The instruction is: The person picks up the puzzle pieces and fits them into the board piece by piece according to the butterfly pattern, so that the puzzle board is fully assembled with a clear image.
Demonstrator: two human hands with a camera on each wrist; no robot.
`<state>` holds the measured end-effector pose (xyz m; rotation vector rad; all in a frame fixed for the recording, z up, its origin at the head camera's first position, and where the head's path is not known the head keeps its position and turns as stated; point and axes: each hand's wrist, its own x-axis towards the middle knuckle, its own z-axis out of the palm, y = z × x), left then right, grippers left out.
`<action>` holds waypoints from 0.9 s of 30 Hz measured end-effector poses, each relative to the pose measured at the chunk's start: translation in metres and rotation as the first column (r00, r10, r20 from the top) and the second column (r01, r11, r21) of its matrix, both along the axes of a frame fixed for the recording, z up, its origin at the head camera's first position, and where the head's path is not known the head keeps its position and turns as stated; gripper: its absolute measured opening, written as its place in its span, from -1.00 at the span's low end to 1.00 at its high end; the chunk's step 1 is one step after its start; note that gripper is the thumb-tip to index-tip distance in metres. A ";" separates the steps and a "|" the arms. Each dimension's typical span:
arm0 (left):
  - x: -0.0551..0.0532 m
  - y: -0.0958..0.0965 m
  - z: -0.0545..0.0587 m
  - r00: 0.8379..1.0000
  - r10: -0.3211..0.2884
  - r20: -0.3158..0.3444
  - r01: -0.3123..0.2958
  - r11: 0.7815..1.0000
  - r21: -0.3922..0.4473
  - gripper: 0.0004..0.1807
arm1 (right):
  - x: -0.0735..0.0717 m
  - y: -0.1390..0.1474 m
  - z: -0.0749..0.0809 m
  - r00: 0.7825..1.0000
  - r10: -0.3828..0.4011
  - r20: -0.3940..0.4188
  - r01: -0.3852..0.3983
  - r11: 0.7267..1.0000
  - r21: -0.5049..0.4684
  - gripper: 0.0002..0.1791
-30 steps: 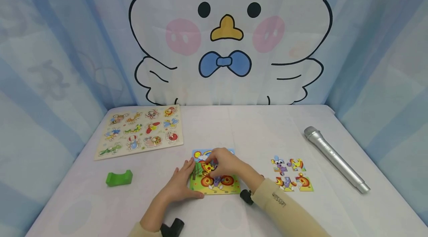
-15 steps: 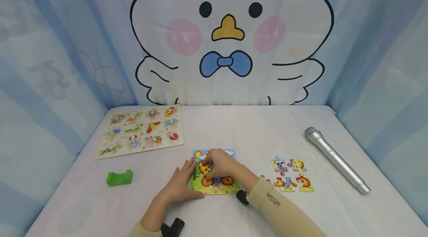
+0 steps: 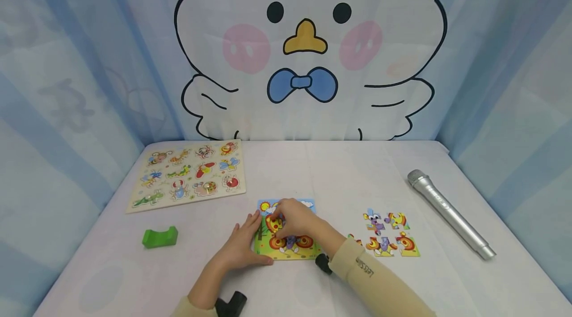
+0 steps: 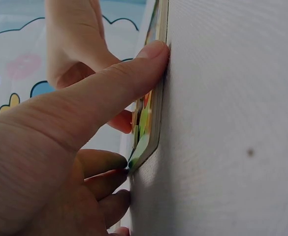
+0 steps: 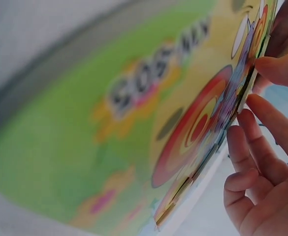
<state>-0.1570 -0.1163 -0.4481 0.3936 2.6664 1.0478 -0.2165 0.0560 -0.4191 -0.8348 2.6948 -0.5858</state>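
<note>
A small jigsaw board (image 3: 294, 253) with a bright cartoon picture lies flat on the table at the front middle. Spread around its near left corner is my left hand (image 3: 241, 245). Its thumb (image 4: 151, 50) presses the near edge, and the other fingers touch the left edge. My right hand (image 3: 297, 218) bends over the board and pinches a puzzle piece (image 3: 274, 224) with a yellow face on it, low at the picture's left part. The right wrist view shows the fingertips (image 5: 254, 101) at the board's surface; the hand hides much of the upper picture.
Several loose puzzle pieces (image 3: 396, 220) lie right of the board, one partly behind the right sleeve. A silver microphone (image 3: 451, 215) is farther right. To the left are a green block (image 3: 160, 237) and a wooden insect puzzle (image 3: 187, 178). A curtain (image 3: 304, 118) closes off the back.
My right hand has shifted slightly left with the puzzle piece, which was tilted one second ago and now lies nearly flat. Its forearm moved a little left too. My left hand has stayed put.
</note>
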 end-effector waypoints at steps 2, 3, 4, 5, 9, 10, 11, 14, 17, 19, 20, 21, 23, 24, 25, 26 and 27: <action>0.000 0.000 0.000 1.000 0.000 0.001 0.000 1.000 0.000 0.15 | 0.000 -0.001 0.000 1.000 -0.004 -0.006 0.004 1.000 0.017 -0.58; 0.000 -0.001 0.000 1.000 0.000 0.002 0.000 1.000 0.000 0.15 | 0.001 -0.002 0.000 1.000 -0.004 -0.009 0.005 1.000 0.025 -0.58; 0.000 -0.001 0.000 1.000 0.000 0.003 0.000 1.000 0.001 0.15 | 0.001 -0.003 0.000 1.000 -0.004 -0.013 0.005 0.999 0.033 -0.58; 0.000 -0.001 -0.001 1.000 0.000 0.004 0.000 1.000 0.001 0.15 | 0.001 -0.003 0.000 1.000 -0.005 -0.016 0.006 0.999 0.040 -0.58; 0.000 -0.001 0.000 1.000 0.002 0.006 -0.002 1.000 0.003 0.15 | 0.001 -0.004 -0.001 1.000 -0.010 -0.023 0.011 0.999 0.048 -0.59; 0.000 -0.001 0.000 1.000 0.003 0.006 -0.003 1.000 0.003 0.15 | 0.001 -0.004 -0.001 1.000 -0.012 -0.023 0.013 0.999 0.042 -0.59; 0.000 -0.001 0.000 1.000 0.004 0.006 -0.004 1.000 0.002 0.15 | 0.000 -0.003 -0.002 1.000 -0.015 -0.020 0.016 0.999 0.033 -0.59; 0.000 -0.001 0.000 1.000 0.003 0.008 -0.003 1.000 -0.001 0.15 | -0.001 -0.001 -0.004 1.000 -0.028 0.007 0.028 1.000 -0.010 -0.60; 0.000 -0.001 0.000 1.000 0.001 0.013 -0.001 1.000 -0.005 0.16 | -0.002 0.002 -0.005 0.998 -0.044 0.054 0.047 0.997 -0.066 -0.60; 0.000 -0.001 0.000 1.000 0.000 0.017 0.001 1.000 -0.005 0.16 | -0.002 0.003 -0.005 0.994 -0.055 0.092 0.063 0.994 -0.090 -0.59; 0.000 -0.001 0.000 1.000 0.000 0.017 0.000 1.000 -0.005 0.16 | -0.002 0.004 -0.005 0.992 -0.059 0.108 0.070 0.993 -0.099 -0.58; 0.000 -0.001 0.000 1.000 0.000 0.018 0.000 1.000 -0.006 0.16 | -0.002 0.004 -0.005 0.991 -0.062 0.120 0.075 0.992 -0.104 -0.57; 0.000 -0.001 0.001 1.000 0.001 0.018 -0.001 1.000 -0.006 0.16 | -0.002 0.005 -0.004 0.988 -0.061 0.141 0.078 0.990 -0.118 -0.56; 0.000 -0.001 0.001 1.000 0.002 0.018 -0.002 1.000 -0.006 0.16 | -0.001 0.006 -0.004 0.987 -0.060 0.147 0.078 0.989 -0.124 -0.55; 0.000 0.000 0.001 1.000 0.002 0.018 -0.002 1.000 -0.006 0.16 | -0.001 0.007 -0.005 0.987 -0.055 0.153 0.076 0.988 -0.135 -0.55; 0.000 0.000 0.001 1.000 0.002 0.017 -0.002 1.000 -0.006 0.16 | -0.001 0.008 -0.005 0.986 -0.049 0.157 0.073 0.986 -0.149 -0.55; 0.000 0.000 0.002 1.000 0.002 0.018 -0.002 1.000 -0.005 0.16 | -0.001 0.009 -0.005 0.986 -0.043 0.161 0.069 0.984 -0.163 -0.55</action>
